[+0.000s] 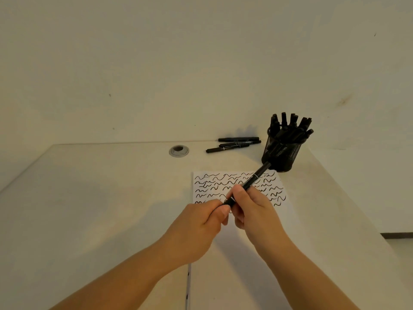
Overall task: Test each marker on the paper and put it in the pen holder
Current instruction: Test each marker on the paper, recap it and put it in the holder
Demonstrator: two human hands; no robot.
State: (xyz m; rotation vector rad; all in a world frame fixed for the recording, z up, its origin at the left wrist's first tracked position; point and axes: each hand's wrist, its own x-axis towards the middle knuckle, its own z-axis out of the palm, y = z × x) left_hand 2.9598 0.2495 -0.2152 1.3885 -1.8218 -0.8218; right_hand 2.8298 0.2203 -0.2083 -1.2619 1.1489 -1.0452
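- While both hands meet over the sheet of paper (232, 222), they share one black marker (257, 176) between them.
- The right hand (252, 211) has its fingers curled round the marker's barrel, thumb along the near side, and the marker slants up and away toward the pen holder (280, 153).
- The left hand (196, 227) pinches the marker's near end between thumb and curled fingers; it may be on the cap, but the fingers hide that end and I cannot tell whether the cap is on or off.
- The marker's far end overlaps the lower front of the pen holder in the view; whether it touches is unclear.
- The paper lies flat on the tabletop (100, 198), and its far half is filled with rows of black wavy lines.
- The pen holder is a dark mesh cup standing just beyond the paper's far right corner, crowded with black markers that fan out above its rim.
- Three more black markers (234, 144) lie side by side on the tabletop to the left of the pen holder, near the back edge.
- A round metal-rimmed hole (178, 151) sits in the tabletop to the left of those markers.
- A pale wall (201, 63) rises behind the tabletop.
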